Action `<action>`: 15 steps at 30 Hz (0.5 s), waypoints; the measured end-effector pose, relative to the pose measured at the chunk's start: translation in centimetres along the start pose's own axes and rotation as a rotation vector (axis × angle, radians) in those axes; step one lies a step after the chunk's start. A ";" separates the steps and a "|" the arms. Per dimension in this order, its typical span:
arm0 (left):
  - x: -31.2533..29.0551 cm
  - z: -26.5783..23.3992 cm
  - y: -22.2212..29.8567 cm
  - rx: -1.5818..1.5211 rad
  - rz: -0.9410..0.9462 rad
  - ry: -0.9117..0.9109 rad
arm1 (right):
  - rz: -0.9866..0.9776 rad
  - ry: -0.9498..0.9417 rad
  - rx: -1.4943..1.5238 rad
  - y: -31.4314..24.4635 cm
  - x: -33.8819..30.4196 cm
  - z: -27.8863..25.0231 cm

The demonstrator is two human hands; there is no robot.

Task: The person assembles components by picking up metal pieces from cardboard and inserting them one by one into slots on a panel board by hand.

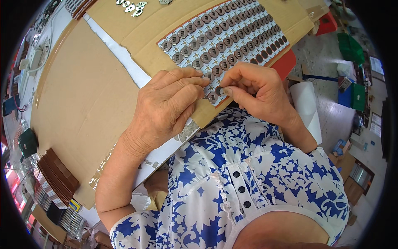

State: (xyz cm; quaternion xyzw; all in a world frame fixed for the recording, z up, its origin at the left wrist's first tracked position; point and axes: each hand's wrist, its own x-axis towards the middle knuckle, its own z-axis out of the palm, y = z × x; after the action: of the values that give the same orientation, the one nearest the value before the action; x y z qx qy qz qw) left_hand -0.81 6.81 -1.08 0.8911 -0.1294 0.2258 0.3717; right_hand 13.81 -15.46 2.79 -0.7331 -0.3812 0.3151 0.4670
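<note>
A printed sheet (191, 62) with brown round badge-like pieces in rows lies across the cardboard-covered table. My left hand (168, 93) rests on its near left corner, fingers stretched forward and their tips on the sheet, holding nothing that I can see. At the near edge my right hand (259, 89) pinches a small round brown piece (219, 90) between thumb and index finger, right at the sheet's surface. Most of the pieces bear a dark square mark in the middle. Along the right end, several darker ovals (265, 54) show no such mark. Both hands hide part of the near rows.
Small shiny metal parts (134, 8) lie at the far side of the table. Cardboard (78, 95) covers the left part, with a white strip (118, 52) showing between sheets. A stack of brown sheets (58, 174) is at lower left. A white roll (306, 106) and red bin (286, 64) stand right.
</note>
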 end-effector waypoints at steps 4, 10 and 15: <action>0.0 0.1 -0.1 -0.014 -0.012 -0.002 | -0.115 -0.019 -0.201 0.0 0.2 -0.3; 0.1 0.0 0.1 -0.004 -0.019 0.000 | -0.112 0.032 -0.236 0.1 0.1 0.5; 0.0 0.1 0.1 -0.002 -0.028 0.013 | -0.070 0.056 -0.211 0.2 -0.3 0.8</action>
State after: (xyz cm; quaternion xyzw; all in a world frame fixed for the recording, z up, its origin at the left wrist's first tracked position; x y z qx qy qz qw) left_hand -0.84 6.65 -1.14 0.8910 -0.1146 0.2262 0.3767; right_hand 13.05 -15.41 2.36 -0.7728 -0.4245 0.2360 0.4085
